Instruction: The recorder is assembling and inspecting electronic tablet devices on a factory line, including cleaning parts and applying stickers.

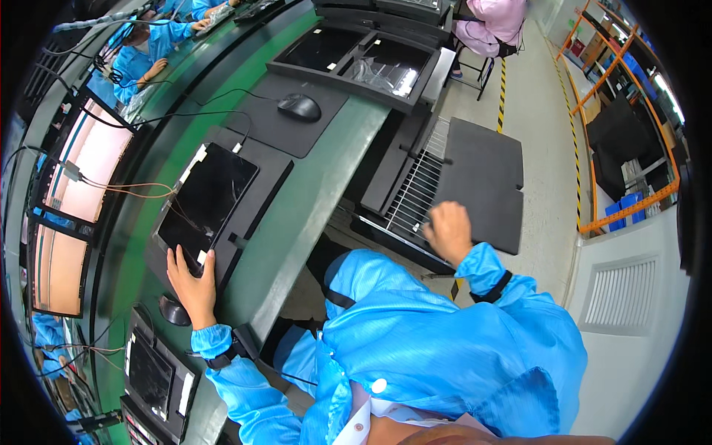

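A black display panel (210,194) with white tabs along its edges lies on a dark fixture board (256,215) on the bench. My left hand (193,285) rests at the panel's near end, fingers spread and fingertips touching its edge. Thin orange wires and a cable connector (236,148) run to the panel. At my right side, my right hand (450,230) is closed over a wire rack (417,194), at the edge of a dark grey foam sheet (486,178). Its curled fingers hide whatever they may hold.
A black mouse (299,107) lies on a mat beyond the panel; another mouse (174,310) sits by my left wrist. Farther up stands a black tray (348,81) with panels. Lit monitors (85,163) line the left. A person in pink (493,26) sits ahead; orange shelving (630,119) stands right.
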`<state>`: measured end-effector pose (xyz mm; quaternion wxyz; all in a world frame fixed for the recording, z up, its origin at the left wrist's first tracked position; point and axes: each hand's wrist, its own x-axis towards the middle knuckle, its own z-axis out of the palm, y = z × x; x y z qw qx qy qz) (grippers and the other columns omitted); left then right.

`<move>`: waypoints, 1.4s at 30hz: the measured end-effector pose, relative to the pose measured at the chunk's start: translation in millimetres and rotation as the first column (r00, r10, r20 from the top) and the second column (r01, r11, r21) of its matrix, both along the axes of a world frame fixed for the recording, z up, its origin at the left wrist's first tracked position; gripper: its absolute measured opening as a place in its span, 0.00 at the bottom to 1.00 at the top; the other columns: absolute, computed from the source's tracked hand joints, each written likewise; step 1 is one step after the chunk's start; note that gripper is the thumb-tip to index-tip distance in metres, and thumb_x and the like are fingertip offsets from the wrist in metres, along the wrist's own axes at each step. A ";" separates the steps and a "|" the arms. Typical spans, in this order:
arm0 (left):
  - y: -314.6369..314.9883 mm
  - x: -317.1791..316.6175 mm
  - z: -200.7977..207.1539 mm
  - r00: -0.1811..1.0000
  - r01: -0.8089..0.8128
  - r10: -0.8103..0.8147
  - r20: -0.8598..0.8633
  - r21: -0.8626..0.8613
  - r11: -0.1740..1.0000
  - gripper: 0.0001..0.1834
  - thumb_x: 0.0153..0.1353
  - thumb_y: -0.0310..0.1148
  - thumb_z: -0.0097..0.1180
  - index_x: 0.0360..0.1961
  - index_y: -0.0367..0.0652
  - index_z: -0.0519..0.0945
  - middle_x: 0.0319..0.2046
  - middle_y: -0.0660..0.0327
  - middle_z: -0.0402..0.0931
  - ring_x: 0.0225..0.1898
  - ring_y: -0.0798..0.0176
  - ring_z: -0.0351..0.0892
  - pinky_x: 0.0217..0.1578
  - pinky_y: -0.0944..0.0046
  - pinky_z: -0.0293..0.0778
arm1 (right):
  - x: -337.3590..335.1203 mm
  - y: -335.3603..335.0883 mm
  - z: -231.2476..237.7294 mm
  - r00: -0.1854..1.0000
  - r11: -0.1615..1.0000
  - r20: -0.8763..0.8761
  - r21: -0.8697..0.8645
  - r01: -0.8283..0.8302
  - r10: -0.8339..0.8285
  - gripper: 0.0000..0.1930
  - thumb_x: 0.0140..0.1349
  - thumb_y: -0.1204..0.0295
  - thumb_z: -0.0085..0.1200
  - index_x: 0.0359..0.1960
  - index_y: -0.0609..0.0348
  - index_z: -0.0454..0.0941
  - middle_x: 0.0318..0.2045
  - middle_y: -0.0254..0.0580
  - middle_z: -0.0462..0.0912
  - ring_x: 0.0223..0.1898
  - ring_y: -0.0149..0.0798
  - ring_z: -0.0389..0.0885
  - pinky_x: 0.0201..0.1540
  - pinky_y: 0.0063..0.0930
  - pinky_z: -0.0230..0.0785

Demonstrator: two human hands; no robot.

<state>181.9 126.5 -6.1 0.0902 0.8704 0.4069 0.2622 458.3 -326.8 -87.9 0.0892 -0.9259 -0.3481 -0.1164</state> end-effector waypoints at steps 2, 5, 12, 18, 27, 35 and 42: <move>-5.4 -9.7 13.5 0.999 -0.033 0.033 -0.010 0.023 0.999 0.41 0.63 0.51 0.67 0.69 0.36 0.71 0.73 0.43 0.61 0.73 0.42 0.60 0.72 0.50 0.56 | -7.5 12.6 -5.3 0.918 0.903 -0.098 0.249 -0.350 0.383 0.18 0.51 0.64 0.70 0.40 0.61 0.83 0.41 0.47 0.81 0.48 0.52 0.79 0.54 0.43 0.71; 0.0 -9.1 7.0 1.000 -0.008 0.008 0.004 0.067 0.998 0.41 0.62 0.52 0.67 0.68 0.36 0.71 0.72 0.43 0.62 0.72 0.39 0.61 0.74 0.47 0.54 | 29.2 5.2 18.5 0.985 0.907 0.105 0.386 -0.166 0.135 0.14 0.55 0.65 0.66 0.39 0.61 0.83 0.41 0.49 0.85 0.47 0.55 0.81 0.53 0.49 0.73; -9.2 -7.5 3.2 1.000 0.011 -0.010 -0.006 0.079 0.997 0.41 0.60 0.50 0.69 0.68 0.35 0.71 0.72 0.43 0.62 0.70 0.38 0.62 0.70 0.47 0.59 | 181.7 -191.4 -72.8 0.478 0.455 -0.404 0.157 0.876 -0.780 0.40 0.59 0.50 0.66 0.63 0.72 0.72 0.62 0.70 0.73 0.63 0.67 0.73 0.68 0.49 0.66; -14.3 -11.7 8.8 1.000 -0.029 0.030 -0.007 0.035 0.999 0.43 0.59 0.51 0.69 0.68 0.35 0.71 0.72 0.43 0.62 0.73 0.43 0.60 0.75 0.46 0.50 | 154.9 -129.6 -67.5 0.447 0.531 -0.542 0.002 0.847 -0.712 0.32 0.61 0.54 0.64 0.58 0.70 0.78 0.58 0.69 0.77 0.58 0.65 0.79 0.63 0.48 0.71; -12.6 -18.9 10.1 0.999 -0.044 0.044 0.002 0.054 0.998 0.43 0.57 0.52 0.70 0.65 0.34 0.73 0.70 0.41 0.64 0.71 0.39 0.63 0.72 0.45 0.56 | 112.9 -11.7 24.0 0.977 0.795 -0.041 0.576 0.193 -0.207 0.13 0.68 0.66 0.59 0.47 0.63 0.81 0.36 0.49 0.83 0.32 0.46 0.83 0.40 0.40 0.77; -45.6 -6.6 22.0 0.999 -0.034 0.032 0.021 0.089 0.995 0.42 0.57 0.51 0.70 0.64 0.31 0.73 0.67 0.35 0.65 0.70 0.35 0.63 0.72 0.40 0.55 | -38.9 243.7 93.3 0.486 0.244 0.204 0.665 -0.706 0.850 0.08 0.53 0.83 0.58 0.35 0.62 0.82 0.24 0.46 0.83 0.23 0.48 0.82 0.28 0.37 0.74; -113.4 -85.7 23.1 0.933 0.077 -0.060 0.355 -0.036 0.996 0.09 0.56 0.28 0.71 0.34 0.39 0.82 0.33 0.54 0.81 0.38 0.50 0.81 0.40 0.55 0.77 | -114.9 312.0 83.7 0.173 0.203 -0.109 0.601 -0.773 0.979 0.07 0.56 0.81 0.58 0.37 0.61 0.82 0.26 0.47 0.84 0.26 0.50 0.84 0.30 0.40 0.76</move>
